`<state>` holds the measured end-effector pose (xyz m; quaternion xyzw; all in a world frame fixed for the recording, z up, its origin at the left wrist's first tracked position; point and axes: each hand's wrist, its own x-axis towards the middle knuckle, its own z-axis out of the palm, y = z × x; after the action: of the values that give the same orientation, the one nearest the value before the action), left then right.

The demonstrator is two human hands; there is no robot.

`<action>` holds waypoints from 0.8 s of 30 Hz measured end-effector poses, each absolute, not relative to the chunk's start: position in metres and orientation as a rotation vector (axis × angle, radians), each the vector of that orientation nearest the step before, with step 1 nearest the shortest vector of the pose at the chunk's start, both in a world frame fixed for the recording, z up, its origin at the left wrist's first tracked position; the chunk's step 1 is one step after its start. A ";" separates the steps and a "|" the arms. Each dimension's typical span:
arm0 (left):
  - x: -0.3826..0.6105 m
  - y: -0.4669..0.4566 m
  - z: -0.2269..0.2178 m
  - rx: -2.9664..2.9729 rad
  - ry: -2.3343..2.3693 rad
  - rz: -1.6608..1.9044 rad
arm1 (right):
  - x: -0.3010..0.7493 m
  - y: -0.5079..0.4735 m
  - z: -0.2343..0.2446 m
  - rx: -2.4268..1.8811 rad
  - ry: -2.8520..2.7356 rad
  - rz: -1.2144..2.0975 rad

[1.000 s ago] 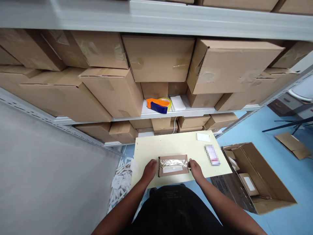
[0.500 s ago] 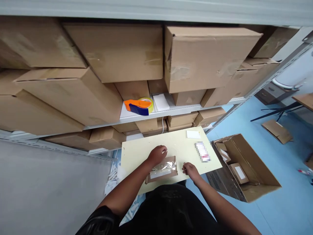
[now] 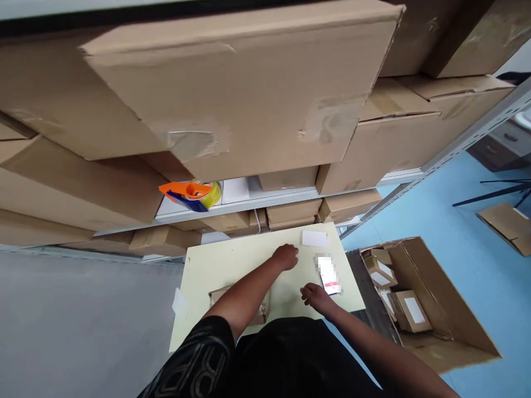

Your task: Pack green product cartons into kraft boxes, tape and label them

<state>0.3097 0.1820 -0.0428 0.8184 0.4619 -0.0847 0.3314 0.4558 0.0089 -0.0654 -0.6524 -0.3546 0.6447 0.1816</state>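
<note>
Over the pale tabletop (image 3: 240, 257), my left hand (image 3: 286, 257) is closed with its fingers curled down. Whatever it may pinch does not show. My right hand (image 3: 316, 297) is closer to my body, beside the white phone-like rectangle (image 3: 328, 275), whose face is pixelated. Its fingers are pressed together, and anything between them is too small to make out. Partly covered by my left forearm, a small cardboard package (image 3: 261, 314) with shiny clear tape lies near the front edge. A white card or pad (image 3: 314, 238) rests toward the back of the table.
Large cardboard boxes (image 3: 257, 105) crowd the shelf ahead, one jutting out overhead. On the shelf edge sits an orange and blue tape dispenser (image 3: 193, 194) beside a white stack (image 3: 235, 190). At right, a big open carton (image 3: 448, 298) holds several small labelled boxes. White paper (image 3: 180, 303) hangs at the left table edge.
My left hand has left the package and moved right, nearer the phone-like rectangle. The package now lies farther left, under my forearm. The camera view has shifted, bringing the upper boxes closer.
</note>
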 end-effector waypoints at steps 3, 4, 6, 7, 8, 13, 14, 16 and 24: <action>0.341 0.202 -0.056 2.210 1.163 -0.235 | 0.466 0.015 -0.064 -1.813 -0.974 1.824; 0.351 0.209 -0.061 2.238 1.144 -0.238 | 0.468 0.016 -0.064 -1.802 -0.947 1.825; 0.367 0.219 -0.070 2.293 1.106 -0.249 | 0.471 0.016 -0.066 -1.779 -0.893 1.828; 0.373 0.223 -0.074 2.317 1.090 -0.257 | 0.473 0.015 -0.067 -1.771 -0.871 1.826; 0.378 0.227 -0.078 2.338 1.077 -0.268 | 0.474 0.014 -0.069 -1.767 -0.852 1.825; 0.390 0.236 -0.094 2.426 1.031 -0.308 | 0.481 0.008 -0.073 -1.786 -0.797 1.822; 0.390 0.238 -0.095 2.441 1.017 -0.318 | 0.482 0.008 -0.073 -1.793 -0.788 1.823; 0.390 0.241 -0.097 2.467 0.990 -0.342 | 0.483 0.008 -0.073 -1.796 -0.773 1.830; 0.386 0.246 -0.094 2.587 0.902 -0.421 | 0.479 0.013 -0.075 -1.774 -0.747 1.852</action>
<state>0.3857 0.2464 -0.0943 0.9174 0.3199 -0.1492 0.1836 0.4794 0.0133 -0.0752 -0.6458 -0.2719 0.6743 0.2331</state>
